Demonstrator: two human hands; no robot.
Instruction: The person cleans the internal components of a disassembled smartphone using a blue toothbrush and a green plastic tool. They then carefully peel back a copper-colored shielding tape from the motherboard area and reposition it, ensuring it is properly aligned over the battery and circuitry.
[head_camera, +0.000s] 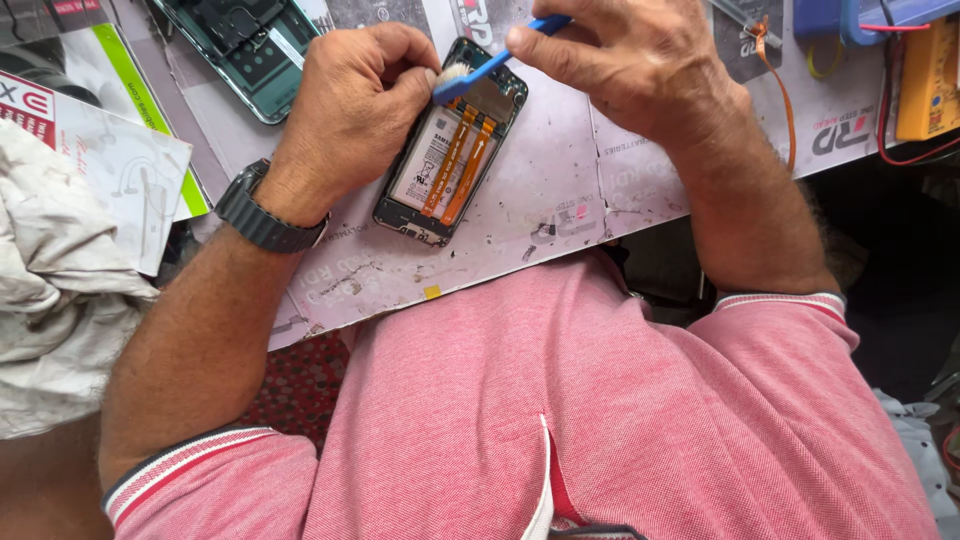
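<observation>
An opened phone (447, 160) lies on the work mat (560, 200) with its back off, showing a white battery and two orange flex cables. My left hand (350, 105) rests on the phone's upper left edge and steadies it; a dark watch sits on that wrist. My right hand (625, 60) grips a blue brush (490, 68) whose pale bristles touch the top of the phone, next to my left thumb.
The phone's dark green back cover (250, 50) lies at the upper left. White boxes and papers (110, 160) and a crumpled cloth (50, 290) sit at the left. A yellow meter (928, 85) with red wire stands at the upper right. My pink shirt fills the foreground.
</observation>
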